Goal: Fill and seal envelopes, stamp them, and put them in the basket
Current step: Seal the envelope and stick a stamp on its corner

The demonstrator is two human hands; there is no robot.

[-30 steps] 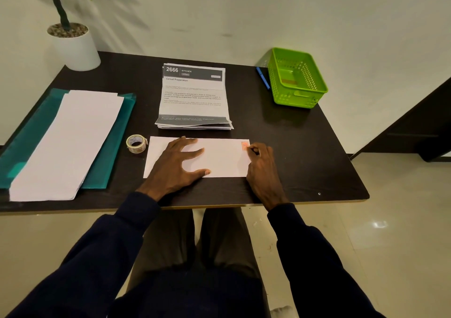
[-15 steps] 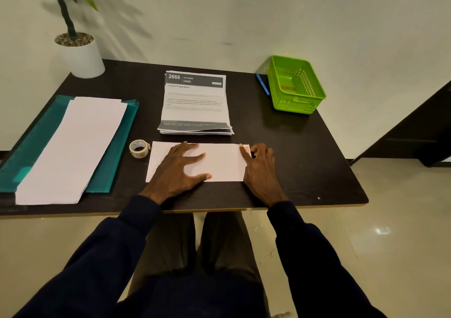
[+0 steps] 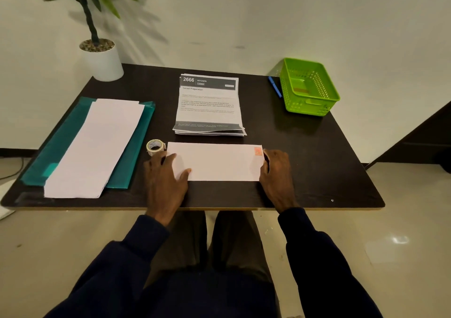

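While I watch through the head camera, the envelope [image 3: 214, 162] lies flat near the table's front edge, at its middle, stamp [image 3: 258, 151] already on its far right corner. My left hand [image 3: 166, 176] rests spread on the envelope's left end, palm down, fingers loose, pinning rather than pinching. My right hand [image 3: 277, 171] sits against the right short edge with fingers curled at it; whether they have got under the paper I cannot tell.

I judge the envelope light, thin and bendy, and likely to slide on this smooth dark table [image 3: 317, 171]. It should lift best by the two short ends, or by one long edge, thumb on top and fingers beneath, clear of the stamp so it stays pressed.

The green basket [image 3: 308, 87] stands at the far right corner, a blue pen [image 3: 275, 87] just beside it. Printed sheets [image 3: 208, 105] are stacked behind the envelope, a tape roll [image 3: 155, 145] sits just off its far left corner, and blank paper [image 3: 95, 147] on a teal folder [image 3: 131, 152] fills the left side. A potted plant [image 3: 101, 56] marks the far left corner, against a plain pale wall, with glossy floor tiles below
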